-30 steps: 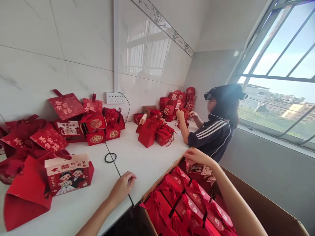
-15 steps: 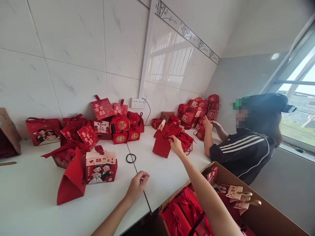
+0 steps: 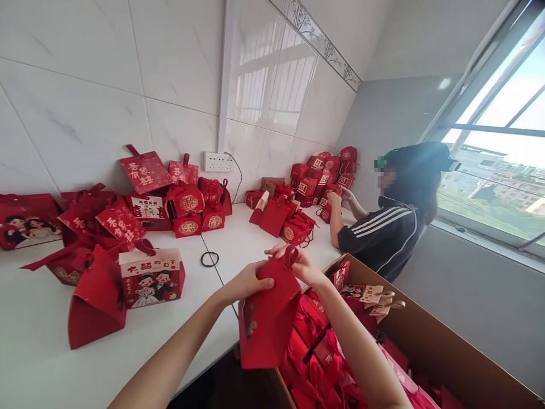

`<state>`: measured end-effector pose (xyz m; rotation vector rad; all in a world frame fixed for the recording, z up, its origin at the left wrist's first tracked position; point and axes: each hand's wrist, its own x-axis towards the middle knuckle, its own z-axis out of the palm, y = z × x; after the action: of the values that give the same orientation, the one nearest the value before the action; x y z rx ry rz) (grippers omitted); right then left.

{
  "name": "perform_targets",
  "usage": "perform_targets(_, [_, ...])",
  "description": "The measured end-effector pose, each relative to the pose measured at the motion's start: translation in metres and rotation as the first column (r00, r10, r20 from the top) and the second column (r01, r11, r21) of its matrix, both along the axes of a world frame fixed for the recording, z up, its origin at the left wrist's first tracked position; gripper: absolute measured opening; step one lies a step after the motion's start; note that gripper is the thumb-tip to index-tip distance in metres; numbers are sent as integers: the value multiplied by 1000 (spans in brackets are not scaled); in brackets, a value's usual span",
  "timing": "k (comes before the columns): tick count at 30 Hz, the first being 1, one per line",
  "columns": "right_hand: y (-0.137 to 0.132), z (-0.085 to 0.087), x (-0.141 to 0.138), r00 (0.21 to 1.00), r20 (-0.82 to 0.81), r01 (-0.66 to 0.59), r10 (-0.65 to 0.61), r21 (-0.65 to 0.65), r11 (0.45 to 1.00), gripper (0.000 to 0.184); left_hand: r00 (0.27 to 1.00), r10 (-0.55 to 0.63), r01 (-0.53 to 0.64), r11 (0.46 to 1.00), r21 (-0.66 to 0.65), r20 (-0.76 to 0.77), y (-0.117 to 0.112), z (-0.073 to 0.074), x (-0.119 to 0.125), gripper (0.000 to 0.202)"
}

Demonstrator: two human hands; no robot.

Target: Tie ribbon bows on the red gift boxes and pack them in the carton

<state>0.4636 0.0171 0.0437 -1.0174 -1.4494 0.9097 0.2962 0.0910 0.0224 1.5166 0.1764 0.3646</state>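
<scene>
A red wedding favor box (image 3: 270,321) with a ribbon loop (image 3: 291,257) at its top is held up over the table's front edge. My left hand (image 3: 249,281) is closed around its upper left side, thumb on the near face. At the top, my right hand (image 3: 307,270) grips the box beside the loop, some of its fingers hidden behind the box. Just below and to the right stands an open cardboard carton (image 3: 443,332) filled with red boxes (image 3: 326,346).
Upright favor boxes (image 3: 151,278) and a red pile (image 3: 187,201) stand on the left of the white table (image 3: 179,346). A black ring (image 3: 210,259) lies mid-table. More boxes (image 3: 293,218) are farther back. A co-worker (image 3: 378,233) handles a red box at the right.
My right hand has brought a red box from the back pile to the table's front edge. My left hand, free before, has closed on it. The view has turned right.
</scene>
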Motion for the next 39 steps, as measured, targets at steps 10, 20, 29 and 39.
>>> perform_targets(10, [-7, -24, -10, 930, 94, 343, -354, 116, 932, 27, 624, 764, -760, 545, 354, 163, -10, -52, 11, 30])
perform_targets(20, [7, -48, -14, 817, 336, 334, -469, 387, 859, 21, 779, 601, -575, 572, 585, 179, 10, -39, -2, 37])
perform_targets(29, [9, -59, -17, 718, 324, 438, -616, 478, 761, 18, 733, 609, -678, 614, 404, 304, 17, -30, 28, 23])
perform_targets(39, [10, -61, -19, 721, 286, 463, -631, 480, 746, 14, 818, 465, -574, 611, 545, 340, 19, -29, 24, 21])
